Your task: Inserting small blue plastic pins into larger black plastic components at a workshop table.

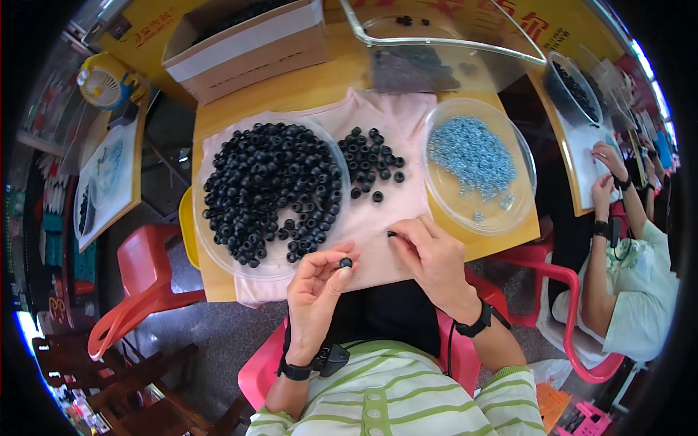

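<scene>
My left hand (pixel 314 296) pinches a small round black bead-like part (pixel 345 262) between thumb and fingertips, just off the near edge of the cloth. To its right, my right hand (pixel 435 267) is closed in a pinch on a tiny dark piece (pixel 392 233), too small to name. A wide see-through round tray (pixel 273 272) on the left is heaped with black parts (pixel 269 167) that have holes. More loose black parts (pixel 371 156) lie on the pale pink cloth (pixel 378 207). On the right, another see-through tray (pixel 454 224) holds many tiny light-blue pieces (pixel 472 149).
Behind the trays stand a cardboard box (pixel 247 54) and a see-through plastic bin (pixel 465 51) with dark contents. A red chair (pixel 145 261) is at left. A person (pixel 618 283) sits at the right by another table with a bowl (pixel 571 87) of black parts.
</scene>
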{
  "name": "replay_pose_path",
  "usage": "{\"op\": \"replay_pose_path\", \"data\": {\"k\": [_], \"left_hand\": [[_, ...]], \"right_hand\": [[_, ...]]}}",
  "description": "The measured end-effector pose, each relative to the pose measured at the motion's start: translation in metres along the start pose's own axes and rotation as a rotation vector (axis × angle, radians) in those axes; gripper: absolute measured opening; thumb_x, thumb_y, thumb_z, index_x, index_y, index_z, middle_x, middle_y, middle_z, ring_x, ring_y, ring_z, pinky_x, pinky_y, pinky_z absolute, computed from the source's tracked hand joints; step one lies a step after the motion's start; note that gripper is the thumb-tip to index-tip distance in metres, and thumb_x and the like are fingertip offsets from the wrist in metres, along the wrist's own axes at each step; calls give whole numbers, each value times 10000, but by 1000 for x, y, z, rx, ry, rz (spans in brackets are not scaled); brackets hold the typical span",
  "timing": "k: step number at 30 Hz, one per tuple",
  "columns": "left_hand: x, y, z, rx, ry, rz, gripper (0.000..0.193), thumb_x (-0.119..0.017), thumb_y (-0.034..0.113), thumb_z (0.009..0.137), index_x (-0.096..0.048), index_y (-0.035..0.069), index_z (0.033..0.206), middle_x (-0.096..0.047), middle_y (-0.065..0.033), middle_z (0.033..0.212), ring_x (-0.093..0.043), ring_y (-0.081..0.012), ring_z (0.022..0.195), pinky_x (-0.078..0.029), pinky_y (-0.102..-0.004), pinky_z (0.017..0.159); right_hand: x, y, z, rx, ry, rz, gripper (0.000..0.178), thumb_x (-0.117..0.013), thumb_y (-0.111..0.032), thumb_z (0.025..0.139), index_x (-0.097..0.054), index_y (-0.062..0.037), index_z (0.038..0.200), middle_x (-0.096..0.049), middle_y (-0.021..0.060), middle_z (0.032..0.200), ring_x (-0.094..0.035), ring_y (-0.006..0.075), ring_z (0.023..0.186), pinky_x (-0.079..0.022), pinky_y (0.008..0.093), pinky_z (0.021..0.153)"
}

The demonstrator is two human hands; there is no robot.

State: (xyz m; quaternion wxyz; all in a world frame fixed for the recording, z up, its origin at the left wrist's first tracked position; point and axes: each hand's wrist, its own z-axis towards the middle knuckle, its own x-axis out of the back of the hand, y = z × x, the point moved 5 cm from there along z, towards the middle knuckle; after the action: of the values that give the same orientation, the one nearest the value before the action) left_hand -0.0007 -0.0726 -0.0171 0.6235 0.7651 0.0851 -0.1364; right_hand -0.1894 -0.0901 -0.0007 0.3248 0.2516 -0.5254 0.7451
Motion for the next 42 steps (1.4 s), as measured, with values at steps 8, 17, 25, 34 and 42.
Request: {"op": "replay_pose_path", "data": {"k": [8, 17, 25, 34, 42], "left_hand": [[4, -5, -6, 67, -14, 12, 181, -588, -32, 949, -561, 0, 1125, -639, -179, 1208, -656, -215, 1075, -528, -337, 980], [-19, -7, -15, 154, -231, -5, 184, -615, -47, 929, -584, -24, 1110, -675, -150, 1086, -669, -195, 996, -547, -324, 915], [-26, -6, -21, 155, -206, 52, 166, -627, -11, 922, -578, 1, 1080, -688, -129, 1000, -675, -193, 921, -549, -325, 864], [-30, -1, -20, 90, -176, 5, 153, -597, -39, 914, -572, 4, 1058, -658, -138, 1048, -668, -186, 881, -554, -304, 801], [-35, -1, -9, 91, -180, -11, 155, -546, -17, 950, -585, -1, 1100, -645, -130, 1036, -624, -141, 761, -517, -253, 676]], "right_hand": [[23, -10, 3, -96, -37, 71, 172, -686, -103, 850, -640, -110, 1016, -598, 99, 843, -644, 308, 772, -518, 392, 623], [110, 54, 27, -110, -116, -293, 60, -672, -72, 839, -635, -53, 882, -625, 116, 854, -626, 335, 845, -497, 427, 717], [99, 65, 27, 57, -333, -246, 108, -679, -104, 815, -642, -59, 907, -613, 106, 876, -621, 322, 909, -501, 426, 766], [98, 73, 30, -43, -270, -137, 132, -706, -99, 827, -651, -33, 927, -620, 103, 804, -638, 253, 750, -502, 358, 681], [106, 76, 30, -117, -156, 103, 146, -707, -53, 850, -651, 12, 967, -665, 122, 815, -634, 188, 727, -494, 300, 662]]}}
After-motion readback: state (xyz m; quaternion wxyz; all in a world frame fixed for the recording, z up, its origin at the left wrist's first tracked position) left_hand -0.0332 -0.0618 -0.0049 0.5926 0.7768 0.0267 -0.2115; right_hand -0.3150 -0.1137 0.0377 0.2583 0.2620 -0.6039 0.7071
